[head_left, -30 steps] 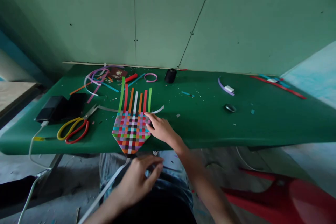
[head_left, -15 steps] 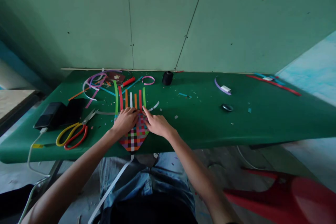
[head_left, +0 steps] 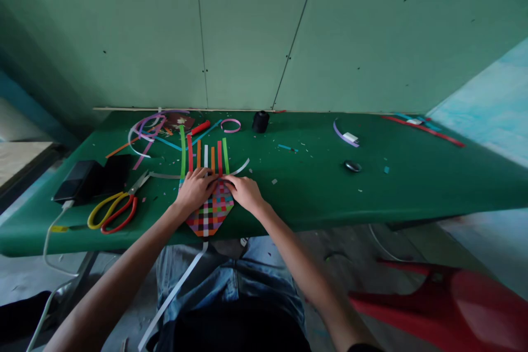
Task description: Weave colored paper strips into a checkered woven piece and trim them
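Note:
A woven mat of coloured paper strips (head_left: 211,212) lies at the near edge of the green table (head_left: 313,187). Its loose strips (head_left: 202,155), green, red, orange and white, stick out toward the wall. My left hand (head_left: 194,188) lies flat on the mat's upper left part. My right hand (head_left: 246,191) presses on the upper right corner. The fingertips of both hands meet at the top edge of the weave. A long white strip (head_left: 173,294) hangs from the mat over my lap.
Yellow and red scissors (head_left: 113,210) lie to the left, beside a black phone (head_left: 76,180) with a white cable. Loose paper strips and loops (head_left: 150,126), a red pen (head_left: 200,128) and a black spool (head_left: 260,121) sit near the wall. A red plastic chair (head_left: 445,302) stands at lower right.
My left hand rose from my lap onto the mat's left side. My right hand stayed on the mat's right corner, and both hands drew together at the top edge.

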The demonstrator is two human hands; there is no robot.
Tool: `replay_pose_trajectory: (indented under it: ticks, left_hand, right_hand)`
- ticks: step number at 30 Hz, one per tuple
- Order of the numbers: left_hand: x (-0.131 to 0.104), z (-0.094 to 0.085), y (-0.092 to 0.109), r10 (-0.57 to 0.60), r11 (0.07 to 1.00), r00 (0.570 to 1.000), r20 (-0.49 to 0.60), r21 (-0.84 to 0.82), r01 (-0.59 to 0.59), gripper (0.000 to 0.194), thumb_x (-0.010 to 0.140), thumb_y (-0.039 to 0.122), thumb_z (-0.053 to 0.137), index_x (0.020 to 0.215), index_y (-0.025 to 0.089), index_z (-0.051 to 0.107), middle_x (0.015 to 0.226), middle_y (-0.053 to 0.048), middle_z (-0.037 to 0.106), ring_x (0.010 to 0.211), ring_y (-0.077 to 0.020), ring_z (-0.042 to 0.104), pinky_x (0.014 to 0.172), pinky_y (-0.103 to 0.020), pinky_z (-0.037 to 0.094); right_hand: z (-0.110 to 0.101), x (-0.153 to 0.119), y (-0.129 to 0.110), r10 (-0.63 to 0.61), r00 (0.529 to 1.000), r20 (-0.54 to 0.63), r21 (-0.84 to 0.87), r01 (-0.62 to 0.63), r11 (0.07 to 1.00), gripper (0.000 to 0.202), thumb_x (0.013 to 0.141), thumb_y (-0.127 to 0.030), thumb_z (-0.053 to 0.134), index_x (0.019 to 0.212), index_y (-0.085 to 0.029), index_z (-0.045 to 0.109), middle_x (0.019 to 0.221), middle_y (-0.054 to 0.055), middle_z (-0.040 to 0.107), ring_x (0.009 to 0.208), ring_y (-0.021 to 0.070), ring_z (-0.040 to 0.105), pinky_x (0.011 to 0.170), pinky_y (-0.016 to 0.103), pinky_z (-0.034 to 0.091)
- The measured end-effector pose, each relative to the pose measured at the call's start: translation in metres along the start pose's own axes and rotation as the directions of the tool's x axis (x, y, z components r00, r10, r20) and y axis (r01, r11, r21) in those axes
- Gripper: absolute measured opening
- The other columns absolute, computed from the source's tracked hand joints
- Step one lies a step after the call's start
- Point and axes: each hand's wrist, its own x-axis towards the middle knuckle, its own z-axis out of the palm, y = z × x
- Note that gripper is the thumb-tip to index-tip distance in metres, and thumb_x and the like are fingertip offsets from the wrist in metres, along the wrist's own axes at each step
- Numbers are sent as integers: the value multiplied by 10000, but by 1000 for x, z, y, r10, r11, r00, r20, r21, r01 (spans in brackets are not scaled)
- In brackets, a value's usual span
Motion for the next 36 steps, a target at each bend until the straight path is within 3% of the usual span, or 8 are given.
replay_pose_trajectory:
  ticks: [6,14,22,26,30,33,36]
  left_hand:
    - [0,-2,3,-6,1000,1000,2,-13,6,380,1085,389,460,1319,282,739,1342,-97,668,1262,-318,572,1017,-475,463]
    - [-2,-4,6,-13,1000,1000,6,0,13,367,1086,398,461,1321,307,728,1341,-92,677,1279,-320,546,1058,-505,423]
    - [-4,-5,2,5,999,1000,18,-44,-4,379,1074,335,474,1373,279,700,1367,-100,685,1266,-308,601,1067,-497,466]
    - [-16,-9,-4,72,991,996,50,-114,-65,442,1083,349,452,1476,235,619,1498,-113,620,1391,-286,559,1177,-484,436]
    - [-36,-9,-9,35,992,998,49,-120,-29,501,1083,412,456,1540,231,553,1594,-112,542,1510,-300,457,1261,-536,358]
    - [-47,-8,-10,4,992,999,33,-123,0,503,1081,433,458,1520,215,575,1602,-119,535,1520,-300,453,1280,-542,340]
    - [-51,-7,-9,2,992,1000,11,-128,-1,482,1075,413,468,1495,215,600,1590,-122,547,1516,-305,458,1275,-556,352]
  right_hand:
    - [-5,-3,2,-79,996,51,-11,80,997,352,1106,-318,478,1402,-283,665,1282,40,774,1073,219,763,889,294,570]
    - [-11,-11,-8,-137,984,112,-195,157,968,411,1115,-210,352,1464,-190,569,1152,136,797,920,254,790,776,324,578]
    - [-10,-17,-17,-141,983,115,-302,170,938,435,1114,-226,313,1495,-194,520,1455,208,646,947,279,794,822,381,603]
    - [-6,-19,-12,-152,985,83,-263,169,950,456,1127,-282,300,1511,-200,534,1581,183,533,987,270,789,800,369,617]
    - [-5,-18,-7,-160,985,62,-219,169,961,485,1123,-302,315,1561,-203,496,1650,151,445,1014,245,782,824,356,623]
    - [-8,-15,-6,-148,985,84,-216,163,963,531,1102,-278,348,1624,-199,404,1659,164,428,1000,244,784,842,370,628]
    - [-11,-12,-9,-141,985,101,-226,161,961,518,1109,-282,323,1609,-196,426,1644,172,453,981,245,786,845,378,628]
